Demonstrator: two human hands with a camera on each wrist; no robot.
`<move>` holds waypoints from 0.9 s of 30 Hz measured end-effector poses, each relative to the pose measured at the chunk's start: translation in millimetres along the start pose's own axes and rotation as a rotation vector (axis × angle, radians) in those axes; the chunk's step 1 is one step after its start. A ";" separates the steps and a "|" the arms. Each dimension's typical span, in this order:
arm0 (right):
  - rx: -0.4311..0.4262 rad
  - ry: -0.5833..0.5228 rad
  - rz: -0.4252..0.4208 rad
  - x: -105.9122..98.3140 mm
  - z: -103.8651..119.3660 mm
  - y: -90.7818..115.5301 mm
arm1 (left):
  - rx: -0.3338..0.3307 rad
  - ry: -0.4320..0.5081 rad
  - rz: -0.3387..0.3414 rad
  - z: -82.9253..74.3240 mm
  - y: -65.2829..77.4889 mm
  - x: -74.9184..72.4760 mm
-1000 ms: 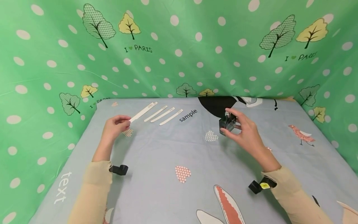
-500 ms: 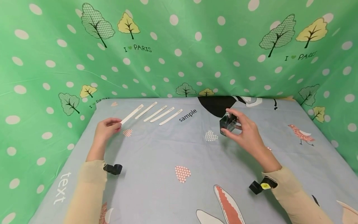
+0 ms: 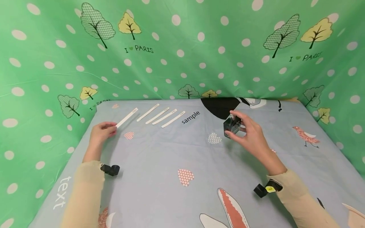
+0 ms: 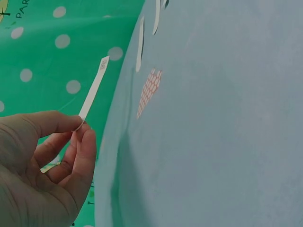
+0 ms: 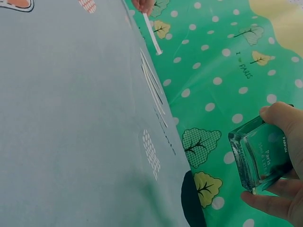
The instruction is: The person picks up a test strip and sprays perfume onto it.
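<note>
Green dotted fabric (image 3: 159, 19) stands behind a blue-grey printed cloth (image 3: 151, 164). Left hand (image 3: 100, 134) pinches a white strip (image 3: 127, 117), which extends forward-right from it; four similar strips (image 3: 164, 117) lie to that hand's right. Right hand (image 3: 251, 136) grips a glass bottle (image 3: 231, 126) above the cloth.

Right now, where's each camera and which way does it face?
Head: on the head, facing forward-down at the cloth; left hand, right hand and sleeves show.
Left wrist: there, facing the white strip; only the left hand shows.
Right wrist: there, facing the glass bottle; right hand and left fingers show.
Head and right wrist views share both hands.
</note>
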State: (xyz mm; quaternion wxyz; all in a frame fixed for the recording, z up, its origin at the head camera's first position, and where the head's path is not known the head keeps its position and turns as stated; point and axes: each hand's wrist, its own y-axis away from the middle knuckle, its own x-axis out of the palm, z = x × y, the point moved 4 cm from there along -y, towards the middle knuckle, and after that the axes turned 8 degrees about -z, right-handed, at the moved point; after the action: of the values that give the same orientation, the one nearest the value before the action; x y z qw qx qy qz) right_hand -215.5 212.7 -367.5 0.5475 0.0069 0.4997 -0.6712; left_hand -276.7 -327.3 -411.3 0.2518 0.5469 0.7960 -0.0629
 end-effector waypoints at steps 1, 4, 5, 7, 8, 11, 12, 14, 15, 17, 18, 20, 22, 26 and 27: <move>0.001 0.001 0.000 -0.1 0.0 0.0 | -0.004 0.002 -0.002 0.9 -1.4 -0.4; 0.000 0.003 -0.003 -0.2 -0.4 0.1 | -0.020 -0.010 -0.008 4.0 -5.2 -1.0; -0.001 0.003 -0.003 -0.2 -0.6 0.1 | -0.026 -0.019 -0.012 5.2 -6.5 -1.4; -0.002 0.001 -0.005 -0.2 -1.1 0.3 | -0.038 -0.036 -0.022 7.2 -9.2 -2.4; -0.002 -0.001 -0.005 -0.2 -1.4 0.4 | -0.044 -0.045 -0.028 8.2 -10.5 -3.1; -0.001 -0.003 -0.004 -0.1 -2.2 0.4 | -0.057 -0.048 -0.041 10.3 -14.8 -5.8; 0.001 -0.004 -0.004 0.0 -2.6 0.4 | -0.063 -0.039 -0.046 10.9 -16.1 -6.9; 0.002 -0.003 -0.001 -0.2 -2.9 0.4 | -0.078 -0.026 -0.050 12.2 -18.7 -9.3; 0.002 -0.002 0.000 -0.2 -3.1 0.4 | -0.086 -0.024 -0.052 12.8 -19.8 -10.7; 0.002 -0.004 0.002 -0.3 -3.4 0.7 | -0.105 -0.023 -0.056 14.6 -21.7 -13.0; 0.001 -0.004 0.003 -0.4 -3.4 0.8 | -0.116 -0.010 -0.059 15.5 -22.6 -14.0; 0.000 -0.004 0.005 -0.5 -3.3 0.6 | -0.133 -0.005 -0.062 16.9 -24.3 -15.7; 0.001 -0.007 0.006 -0.6 -3.1 0.0 | -0.145 0.020 -0.064 18.2 -26.3 -16.9; -0.004 -0.007 0.007 -0.9 -2.8 -0.5 | -0.164 0.062 -0.060 20.9 -30.0 -18.8; -0.006 -0.008 0.006 -1.0 -2.9 -0.5 | -0.165 0.068 -0.058 21.5 -30.9 -19.2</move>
State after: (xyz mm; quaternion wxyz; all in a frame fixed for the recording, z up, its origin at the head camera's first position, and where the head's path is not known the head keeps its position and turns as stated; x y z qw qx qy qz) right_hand -217.0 215.3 -368.0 0.5514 0.0042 0.4995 -0.6682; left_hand -292.1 -363.6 -426.3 0.2667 0.5030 0.8219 0.0142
